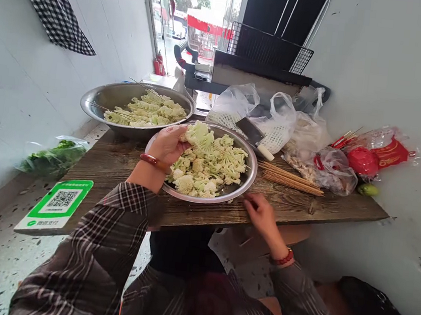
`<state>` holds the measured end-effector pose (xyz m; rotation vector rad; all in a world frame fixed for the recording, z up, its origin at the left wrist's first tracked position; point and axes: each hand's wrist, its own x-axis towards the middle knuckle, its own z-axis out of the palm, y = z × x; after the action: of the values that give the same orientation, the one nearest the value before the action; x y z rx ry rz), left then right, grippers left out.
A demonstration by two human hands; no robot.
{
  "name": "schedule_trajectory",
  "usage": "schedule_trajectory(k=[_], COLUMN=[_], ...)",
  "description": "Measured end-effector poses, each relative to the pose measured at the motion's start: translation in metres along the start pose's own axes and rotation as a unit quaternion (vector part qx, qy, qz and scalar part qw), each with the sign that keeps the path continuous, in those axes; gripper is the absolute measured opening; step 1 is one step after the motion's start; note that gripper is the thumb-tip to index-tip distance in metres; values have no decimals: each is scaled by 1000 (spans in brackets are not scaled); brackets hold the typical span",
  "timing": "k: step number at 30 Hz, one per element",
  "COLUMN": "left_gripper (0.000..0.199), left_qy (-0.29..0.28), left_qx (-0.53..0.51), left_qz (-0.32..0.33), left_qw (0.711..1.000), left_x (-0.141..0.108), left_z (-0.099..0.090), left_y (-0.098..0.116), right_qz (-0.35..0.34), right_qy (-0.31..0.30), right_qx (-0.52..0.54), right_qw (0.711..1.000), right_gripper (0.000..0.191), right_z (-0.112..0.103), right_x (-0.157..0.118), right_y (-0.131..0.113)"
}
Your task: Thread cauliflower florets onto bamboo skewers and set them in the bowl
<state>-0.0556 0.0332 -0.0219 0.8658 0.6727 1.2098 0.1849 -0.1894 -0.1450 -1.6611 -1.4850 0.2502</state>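
Cauliflower piece (201, 135) raised over the near basin (206, 200), right hand (260, 215) low at the rim.

I have the left hand (168, 145) pinching 1 piece at the basin's 12 o'clock side, above loose florets (192, 184). The right hand sits near 4 o'clock, by the edge of the wooden table (119, 162), fingers curled; I can't tell whether they grip anything. A skewer bundle (291, 179) lies at 3 o'clock, a cleaver (250, 130) at 2, a 2nd basin (104, 97) at 10. I read the step in hand as handling that piece; the next move, I judge, calls for a light, steady left pinch and the right hand brought up toward 11 o'clock.
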Motion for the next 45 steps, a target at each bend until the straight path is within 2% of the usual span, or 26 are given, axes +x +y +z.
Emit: schedule_trajectory(k=[2, 5, 7, 10, 12, 14, 16, 18, 22, 25, 27, 29, 32, 34, 38, 42, 45], left_gripper=[8, 9, 10, 9, 9, 13, 19, 21, 22, 32, 39, 45, 47, 47, 50, 57, 53], left_qy=[1, 9, 8, 4, 0, -8, -19, -30, -73, -125, -150, -165, -178, -181, -184, -207, -166], left_qx=[1, 8, 14, 21, 24, 30, 41, 55, 101, 141, 167, 184, 196, 212, 224, 193, 203], left_qz=[2, 5, 8, 14, 16, 17, 19, 15, -9, -28, -40, -49, -56, -63, -50, -48, -46], left_qw=[1000, 1000, 1000, 1000, 1000, 999, 999, 998, 992, 982, 974, 968, 963, 958, 956, 958, 964], left_x=[-1, -3, -3, -3, -3, -4, -5, -6, -8, -10, -12, -14, -15, -16, -18, -16, -10], left_z=[0, 1, 0, 0, 0, 1, 1, 1, 0, 0, 1, 2, 4, 5, 8, 9, 8], left_y=[0, 0, 0, -1, -1, -1, -1, -1, -2, -3, -2, -1, 0, 1, 4, 6, 5], right_qz=[-39, -60, -68, -71, -45, 4, 45, 55, 6, -50, -89, -121, -130, -113, -78, -67, -56], right_qy=[-34, -40, -43, -28, 32, 128, 210, 248, 212, 172, 145, 76, -51, -89, -49, 18, 95], right_qx=[-52, -118, -119, -80, -67, -53, -12, 58, 76, 54, 48, 45, 6, -38, -62, -6, 51], right_qw=[997, 990, 990, 994, 996, 990, 976, 965, 974, 982, 984, 989, 990, 989, 994, 998, 993], right_gripper=[24, 22, 19, 18, 19, 25, 32, 37, 40, 44, 39, 31, 23, 19, 14, 18, 20], right_z=[18, 38, 42, 31, 16, -2, -19, -30, -34, -26, -18, -8, 8, 17, 26, 24, 23], right_x=[-4, -3, -3, -9, -12, -11, -2, 14, 54, 73, 78, 79, 79, 81, 84, 76, 68], right_y=[-7, -19, -20, -9, 0, 5, 3, -7, -40, -64, -78, -91, -108, -117, -120, -111, -106])
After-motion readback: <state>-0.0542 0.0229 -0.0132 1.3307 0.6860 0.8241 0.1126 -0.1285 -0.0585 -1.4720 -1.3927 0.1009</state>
